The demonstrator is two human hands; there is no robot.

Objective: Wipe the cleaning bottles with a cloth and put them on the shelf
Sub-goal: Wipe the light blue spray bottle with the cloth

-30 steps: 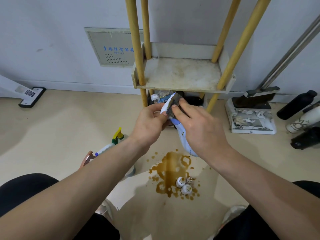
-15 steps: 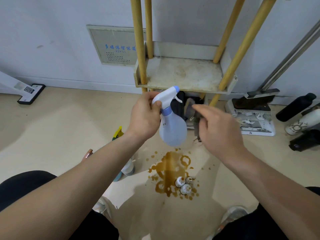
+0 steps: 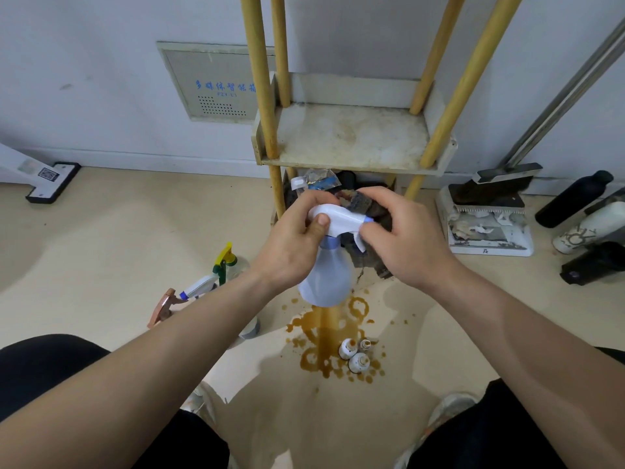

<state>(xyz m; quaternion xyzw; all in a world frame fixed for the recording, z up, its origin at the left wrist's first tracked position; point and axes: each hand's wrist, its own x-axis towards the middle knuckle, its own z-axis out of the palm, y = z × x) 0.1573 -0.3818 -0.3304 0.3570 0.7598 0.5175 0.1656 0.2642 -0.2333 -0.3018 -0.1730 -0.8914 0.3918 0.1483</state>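
Observation:
A pale blue spray bottle (image 3: 326, 279) with a white trigger head hangs upright in mid-air in front of the shelf. My left hand (image 3: 291, 245) grips its white head, thumb on top. My right hand (image 3: 402, 238) holds a dark grey cloth (image 3: 363, 211) against the nozzle and trigger side of the head. The shelf (image 3: 351, 137) is a stained white tray on yellow wooden poles, standing against the wall with nothing on it. More spray bottles (image 3: 216, 275) stand on the floor to the left, partly behind my left forearm.
A brown spill (image 3: 324, 343) spreads on the floor below the bottle, with three small bottles (image 3: 355, 355) in it. A dustpan (image 3: 487, 225) and dark and white bottles (image 3: 588, 214) sit at the right. Clutter lies under the shelf. My knees frame the bottom edge.
My right hand, apart from the bottle half a second ago, has come back with the cloth onto the spray head. The bottle, tilted a second ago, now hangs upright.

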